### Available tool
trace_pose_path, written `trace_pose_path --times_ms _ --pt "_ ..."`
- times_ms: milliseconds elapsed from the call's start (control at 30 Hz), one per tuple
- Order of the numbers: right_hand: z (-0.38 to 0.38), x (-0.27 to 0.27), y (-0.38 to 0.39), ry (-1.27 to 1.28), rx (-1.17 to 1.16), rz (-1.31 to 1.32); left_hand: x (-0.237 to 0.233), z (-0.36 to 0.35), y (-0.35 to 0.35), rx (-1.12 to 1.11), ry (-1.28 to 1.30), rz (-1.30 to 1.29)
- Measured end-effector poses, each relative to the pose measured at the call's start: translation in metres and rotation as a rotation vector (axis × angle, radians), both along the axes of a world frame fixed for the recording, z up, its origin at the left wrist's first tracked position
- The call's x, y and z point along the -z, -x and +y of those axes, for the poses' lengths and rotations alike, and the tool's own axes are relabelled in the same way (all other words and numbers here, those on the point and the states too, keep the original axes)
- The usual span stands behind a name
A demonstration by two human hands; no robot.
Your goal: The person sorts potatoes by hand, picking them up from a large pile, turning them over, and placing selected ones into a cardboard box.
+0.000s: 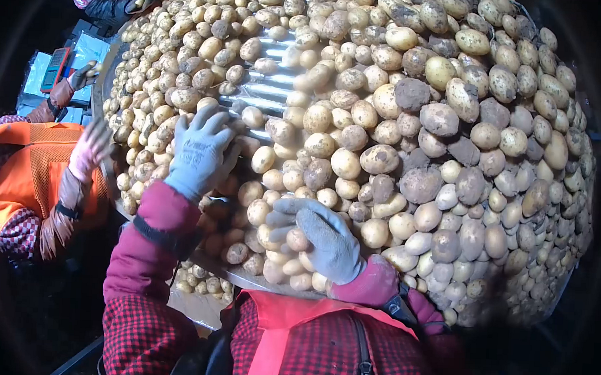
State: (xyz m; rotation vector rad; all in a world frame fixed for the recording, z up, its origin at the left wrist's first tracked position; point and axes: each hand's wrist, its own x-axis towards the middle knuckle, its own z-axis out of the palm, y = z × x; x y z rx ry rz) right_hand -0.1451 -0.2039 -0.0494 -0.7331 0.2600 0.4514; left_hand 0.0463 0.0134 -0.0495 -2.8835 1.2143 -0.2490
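Potatoes (382, 157) lie heaped across the metal rollers (272, 92) in front of us. The ones near our body are pale and small, and the ones to the right are larger and caked with soil. Our left hand (198, 153), in a grey glove, lies flat on the potatoes at the left side of the heap, fingers spread and gripping nothing. Our right hand (319, 240), gloved the same way, sits close to our chest at the near edge. Its fingers are curled around a small potato (297, 240) that shows between thumb and fingers. Our two hands are apart, with a few potatoes between them. To our left, a co-worker in an orange vest (26, 169) holds a pink-gloved hand (87, 153) at the rim of the heap.
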Motion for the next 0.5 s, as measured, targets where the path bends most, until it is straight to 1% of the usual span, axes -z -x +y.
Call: trace_pose_path --times_ms 33,67,167,200,233,300,333,433,467,500 --pt "0.0 -0.002 0.0 0.013 0.0 0.005 -0.002 0.009 0.011 -0.033 -0.069 -0.047" --pt "-0.001 -0.006 -0.002 0.025 -0.001 0.009 -0.005 0.017 0.021 -0.043 -0.058 -0.026" --pt "0.004 0.0 0.002 0.079 0.009 -0.052 0.0 0.041 0.05 -0.189 0.043 -0.016" --pt "0.005 0.0 0.003 0.097 0.008 -0.064 0.007 0.055 0.056 -0.263 0.08 0.069" --pt "0.005 0.001 0.004 0.118 0.006 -0.077 0.014 0.068 0.061 -0.266 0.05 -0.004" --pt "0.006 0.007 0.005 0.25 -0.025 -0.177 0.021 0.088 0.071 -0.274 -0.009 -0.148" --pt "0.005 0.009 0.005 0.317 -0.041 -0.22 0.022 0.093 0.073 -0.253 0.012 -0.172" --pt "0.008 0.009 0.005 0.402 -0.037 -0.263 0.017 0.096 0.071 -0.28 -0.01 -0.154" --pt "0.01 0.026 0.007 0.426 -0.035 -0.271 0.011 0.094 0.068 -0.334 -0.074 -0.164" --pt "0.009 0.03 0.008 0.425 -0.032 -0.265 0.007 0.093 0.06 -0.336 -0.068 -0.207"
